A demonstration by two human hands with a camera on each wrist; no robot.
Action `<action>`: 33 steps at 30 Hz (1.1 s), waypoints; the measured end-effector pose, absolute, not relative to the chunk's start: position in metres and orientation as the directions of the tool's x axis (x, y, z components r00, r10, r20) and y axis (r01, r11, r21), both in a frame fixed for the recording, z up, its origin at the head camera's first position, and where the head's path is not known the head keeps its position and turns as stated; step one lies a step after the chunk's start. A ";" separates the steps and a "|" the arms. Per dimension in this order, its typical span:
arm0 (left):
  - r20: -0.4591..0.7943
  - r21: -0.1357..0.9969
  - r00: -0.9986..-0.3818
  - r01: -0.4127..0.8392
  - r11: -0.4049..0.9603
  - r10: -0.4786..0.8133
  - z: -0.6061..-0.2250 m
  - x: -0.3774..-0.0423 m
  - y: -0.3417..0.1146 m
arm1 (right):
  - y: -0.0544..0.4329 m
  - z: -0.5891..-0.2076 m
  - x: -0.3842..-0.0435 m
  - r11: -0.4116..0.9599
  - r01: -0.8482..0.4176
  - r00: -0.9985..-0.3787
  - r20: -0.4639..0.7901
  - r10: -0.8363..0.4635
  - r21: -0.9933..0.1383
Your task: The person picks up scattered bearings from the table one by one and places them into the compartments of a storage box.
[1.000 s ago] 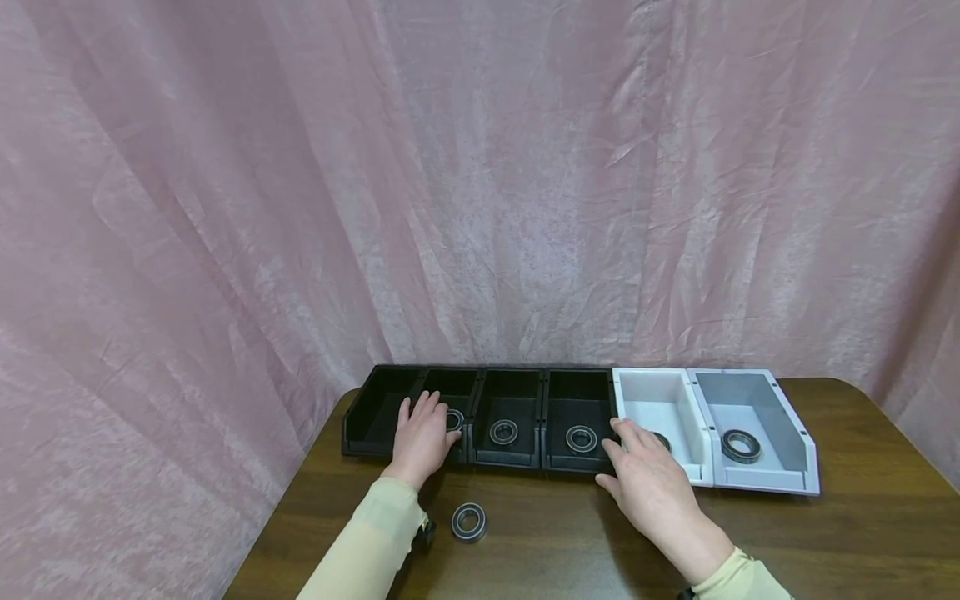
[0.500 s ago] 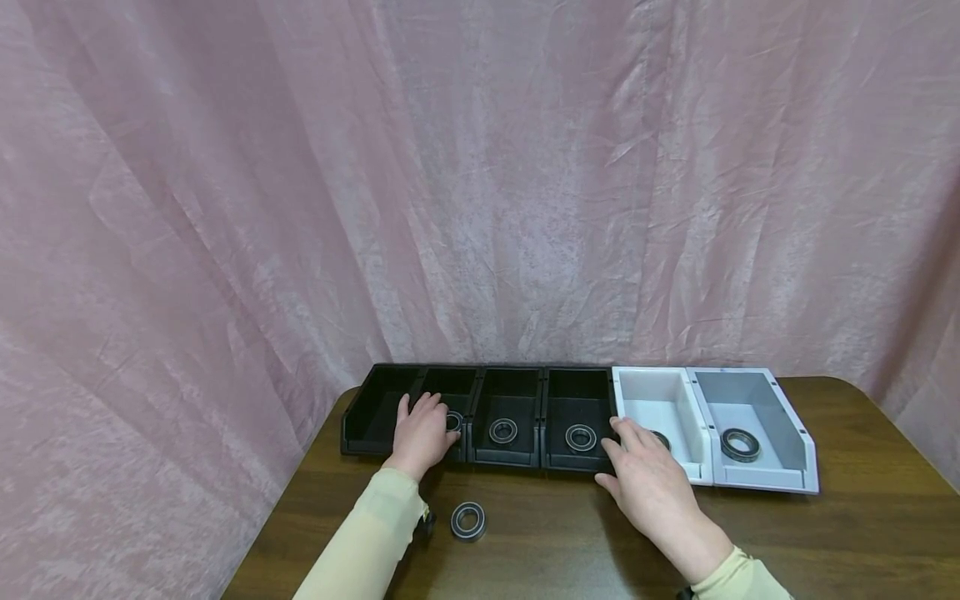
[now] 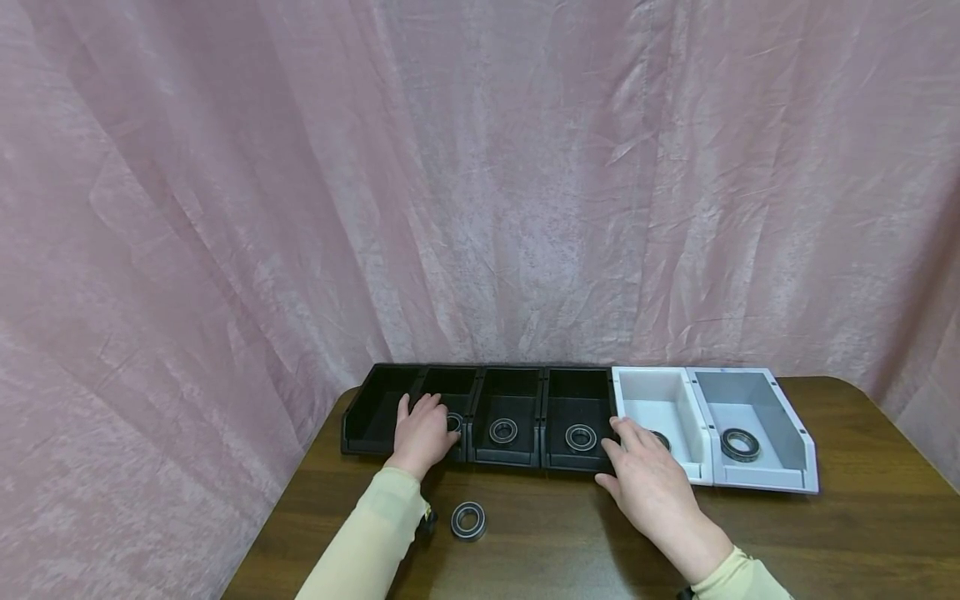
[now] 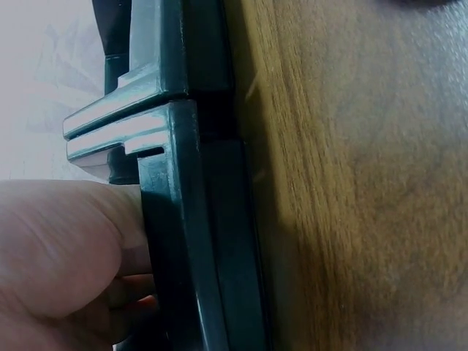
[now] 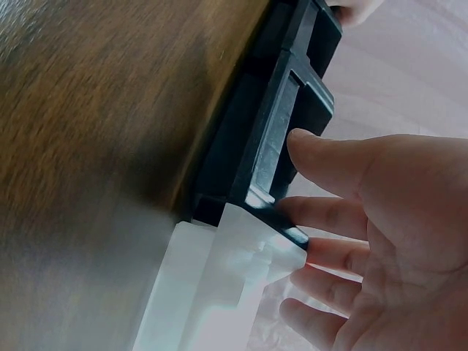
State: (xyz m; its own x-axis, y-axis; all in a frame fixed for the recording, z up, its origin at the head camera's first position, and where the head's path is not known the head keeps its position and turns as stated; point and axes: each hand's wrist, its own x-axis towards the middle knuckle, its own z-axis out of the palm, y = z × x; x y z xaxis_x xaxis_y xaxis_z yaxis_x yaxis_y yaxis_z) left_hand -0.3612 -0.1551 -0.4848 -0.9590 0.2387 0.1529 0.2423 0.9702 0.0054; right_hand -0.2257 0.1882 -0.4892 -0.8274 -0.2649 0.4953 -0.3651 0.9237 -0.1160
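Note:
My left hand (image 3: 420, 435) reaches over the front of the second black bin from the left, its fingers relaxed and fingertips inside. A ring bearing (image 3: 454, 422) in that bin shows just beside the thumb, partly covered. The left wrist view has the fingers behind the black front wall (image 4: 175, 219). My right hand (image 3: 647, 479) lies over the join of the rightmost black bin (image 3: 577, 400) and the white bin (image 3: 652, 400), its fingers spread and touching the edges. One bearing (image 3: 581, 437) sits in that black bin. Another bearing (image 3: 662, 440) in the white bin is mostly hidden by the hand.
A grey bin (image 3: 738, 396) at the row's right end holds a larger bearing (image 3: 741, 445). The third black bin holds a bearing (image 3: 503, 431). On the wooden table (image 3: 540, 542), one bearing (image 3: 468, 521) lies in front of the bins. A pink curtain (image 3: 480, 183) hangs behind.
My left hand has shifted very slightly down and left at the second black bin. The right hand, bins and bearings stay where they were.

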 end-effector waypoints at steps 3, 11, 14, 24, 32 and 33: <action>0.153 0.008 -0.960 0.240 0.971 0.236 -0.485 -0.361 -0.155 | 0.188 -0.489 -0.226 0.923 -0.368 -0.824 0.499 -0.268 -0.113; 0.146 0.006 -0.961 0.238 0.971 0.235 -0.485 -0.362 -0.155 | 0.188 -0.490 -0.226 0.922 -0.370 -0.825 0.496 -0.269 -0.115; 0.146 -0.001 -0.961 0.239 0.971 0.236 -0.484 -0.362 -0.155 | 0.188 -0.490 -0.226 0.923 -0.368 -0.827 0.494 -0.267 -0.117; 0.149 -0.006 -0.961 0.235 0.972 0.234 -0.486 -0.362 -0.154 | 0.188 -0.490 -0.225 0.921 -0.370 -0.824 0.501 -0.265 -0.121; 0.156 0.005 -0.959 0.241 0.971 0.237 -0.486 -0.362 -0.154 | 0.189 -0.489 -0.226 0.922 -0.367 -0.826 0.497 -0.265 -0.119; 0.159 0.008 -0.958 0.243 0.970 0.239 -0.486 -0.361 -0.154 | 0.189 -0.489 -0.226 0.923 -0.367 -0.827 0.496 -0.264 -0.120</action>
